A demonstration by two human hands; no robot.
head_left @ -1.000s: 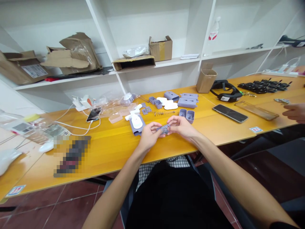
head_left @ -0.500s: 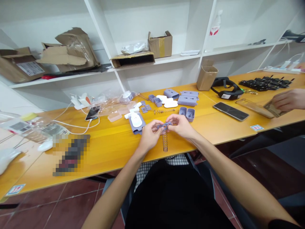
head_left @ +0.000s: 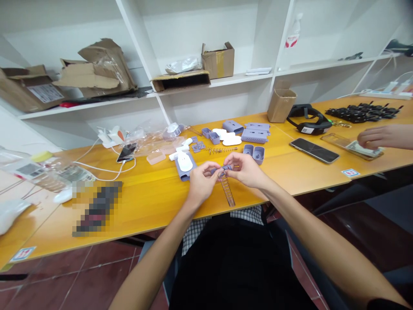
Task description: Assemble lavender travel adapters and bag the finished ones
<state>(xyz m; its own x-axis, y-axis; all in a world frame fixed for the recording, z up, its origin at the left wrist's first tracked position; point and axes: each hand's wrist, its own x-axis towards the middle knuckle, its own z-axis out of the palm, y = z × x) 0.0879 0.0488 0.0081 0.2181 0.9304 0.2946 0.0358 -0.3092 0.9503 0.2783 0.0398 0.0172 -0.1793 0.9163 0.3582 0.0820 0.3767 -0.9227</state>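
Between my two hands is a small purple-grey plastic part (head_left: pixel 227 167), pinched from both sides near the table's front edge. A coil spring (head_left: pixel 227 192) hangs from it, slanting down to the right. My left hand (head_left: pixel 204 178) is closed on the part's left end, and my right hand (head_left: pixel 244 170) on its right end. Fingers hide much of the part, so how the spring's top coil sits on it cannot be made out. Left of my hands, a white oval piece (head_left: pixel 185 162) lies on a purple-grey housing (head_left: pixel 185 175). Two joined purple-grey cups (head_left: pixel 258 155) stand to the right.
More springs (head_left: pixel 222 150), small plastic parts (head_left: pixel 198 147) and purple-grey housings (head_left: pixel 254 136) lie behind my hands. A phone (head_left: pixel 314 150) and a black headset (head_left: pixel 308 119) are on the right. Another person's hand (head_left: pixel 377 137) rests over a clear case (head_left: pixel 346 145) holding a banknote.
The spring's lower end has swung to the right, while my hands stay closed on the plastic part. The other person's hand has shifted left, and the banknote now lies flat on the case.
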